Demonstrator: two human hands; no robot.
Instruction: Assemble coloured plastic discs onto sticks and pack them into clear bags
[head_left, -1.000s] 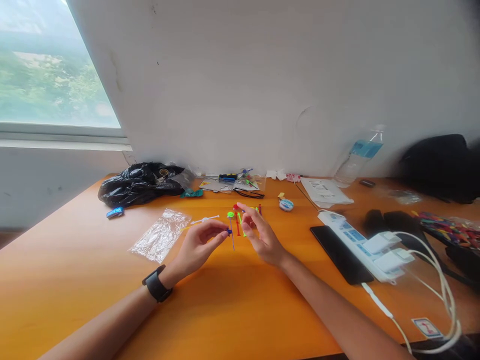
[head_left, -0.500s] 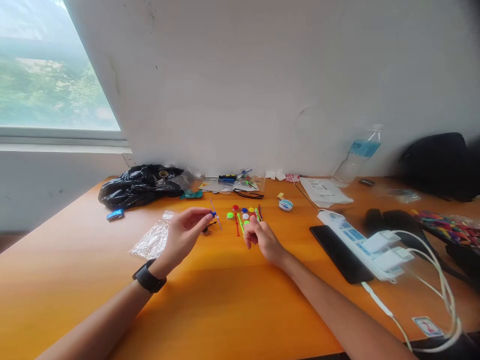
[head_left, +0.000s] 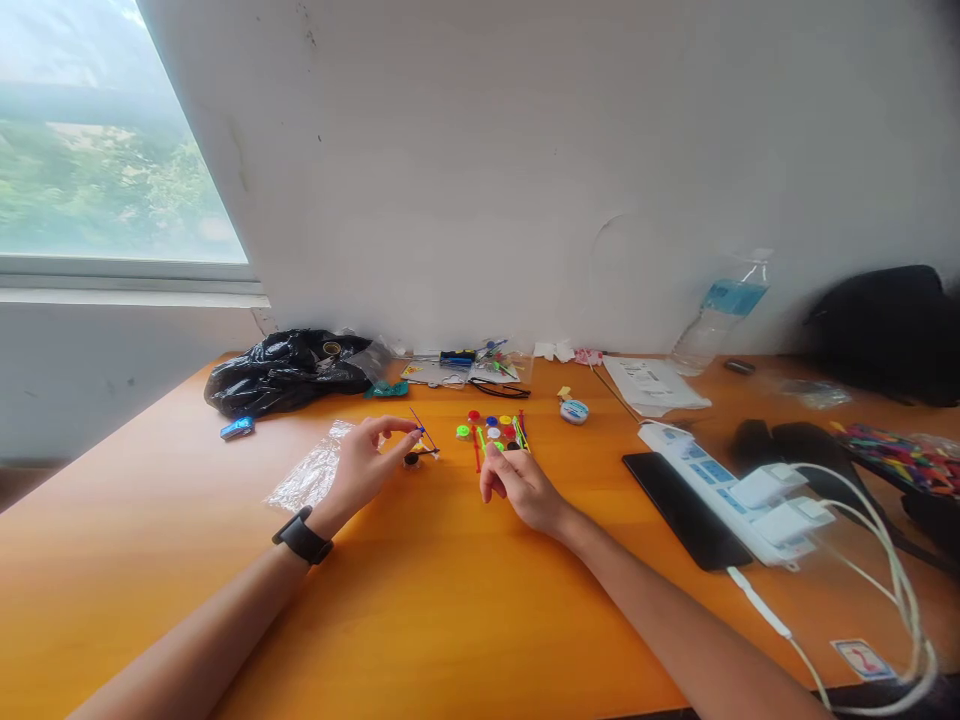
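Note:
My left hand (head_left: 364, 465) pinches a thin blue plastic stick (head_left: 429, 440) between thumb and forefinger, held at a slant above the table. Just below it lies a black round piece (head_left: 411, 459) with a dark arrow-like strip beside it. My right hand (head_left: 525, 490) hovers near the middle with its fingers curled; whatever they may hold is hidden. Behind that hand sit several small round pieces, among them a green one (head_left: 463, 432), a red one (head_left: 474, 415) and a white one (head_left: 493, 433). A red strip (head_left: 476, 448) and other coloured strips lie among them.
A clear plastic bag (head_left: 304, 475) lies by my left wrist. Farther back are a black plastic bag (head_left: 277, 375) and a blue packet (head_left: 237, 428). To the right are a round white container (head_left: 574, 412), a black phone (head_left: 679, 505), a power strip (head_left: 694, 475) with cables and a bottle (head_left: 724, 310).
The blue stick has tilted, its lower end now over the dark strip. My right hand has shifted slightly left and nearer, its fingers still curled. The view has moved a little.

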